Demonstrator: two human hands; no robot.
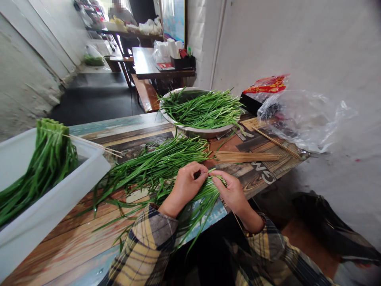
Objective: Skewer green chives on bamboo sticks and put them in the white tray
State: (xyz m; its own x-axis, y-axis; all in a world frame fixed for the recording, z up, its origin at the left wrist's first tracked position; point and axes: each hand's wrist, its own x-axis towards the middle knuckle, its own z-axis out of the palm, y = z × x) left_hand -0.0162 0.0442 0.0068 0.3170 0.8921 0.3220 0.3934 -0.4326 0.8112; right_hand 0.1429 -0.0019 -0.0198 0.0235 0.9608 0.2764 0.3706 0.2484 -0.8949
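Observation:
Over the table's near edge, my left hand (189,182) and my right hand (233,190) meet at the stem ends of a small bunch of garlic chives (205,200). My left thumb and forefinger are pinched at a stem. The fingers of my right hand are closed on the stem ends, and a thin skewer (237,222) sticks out below that hand. Long green leaves hang down between my wrists. Just beyond my hands lies a loose pile of garlic chives (160,161), with a fan of bamboo skewers (247,157) to its right.
A metal bowl (196,131) heaped with chives stands behind the pile. At left, a white plastic bin (80,190) holds skewered chives (56,147). A clear plastic bag (306,119) lies by the wall. Farther back are another table (145,63) and a person (122,14).

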